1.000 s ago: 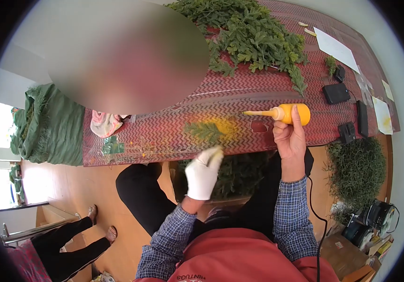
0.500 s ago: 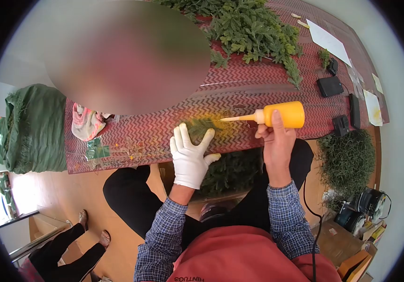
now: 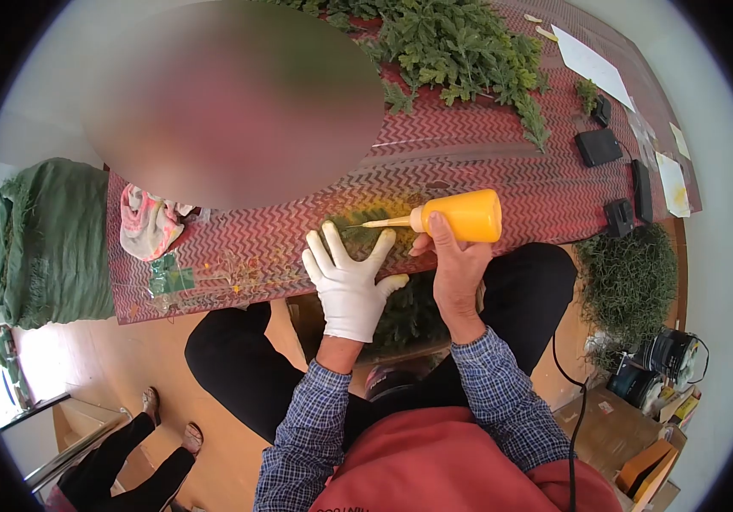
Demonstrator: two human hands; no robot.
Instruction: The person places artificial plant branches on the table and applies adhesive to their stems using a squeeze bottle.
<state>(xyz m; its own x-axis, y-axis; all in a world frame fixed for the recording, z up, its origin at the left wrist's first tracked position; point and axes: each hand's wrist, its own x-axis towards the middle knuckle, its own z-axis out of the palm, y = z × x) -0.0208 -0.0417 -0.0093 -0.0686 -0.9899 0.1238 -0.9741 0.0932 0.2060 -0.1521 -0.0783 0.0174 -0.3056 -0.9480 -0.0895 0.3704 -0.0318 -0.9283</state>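
My left hand (image 3: 348, 290), in a white glove with yellowed fingertips, lies with its fingers spread at the table edge. Its fingertips press on a small green artificial sprig (image 3: 368, 216), partly covered by the hand and nozzle. My bare right hand (image 3: 460, 277) is wrapped round a yellow squeeze bottle (image 3: 467, 216) tilted on its side. The bottle's long thin nozzle points left, its tip over the sprig near the gloved fingers. Yellow smears mark the patterned red table (image 3: 460, 175) around the sprig.
Green artificial branches (image 3: 460, 51) pile at the table's back. A cloth (image 3: 149, 224) and green tape (image 3: 170, 275) lie left, black devices (image 3: 599, 147) right. Below right stands a bundle of thin green stems (image 3: 627, 277). Another person's legs (image 3: 140, 452) show lower left; a blurred oval hides the upper left.
My right hand has moved left with the yellow bottle, bringing its nozzle tip across the sprig toward the gloved fingers. The left hand stays spread on the sprig.
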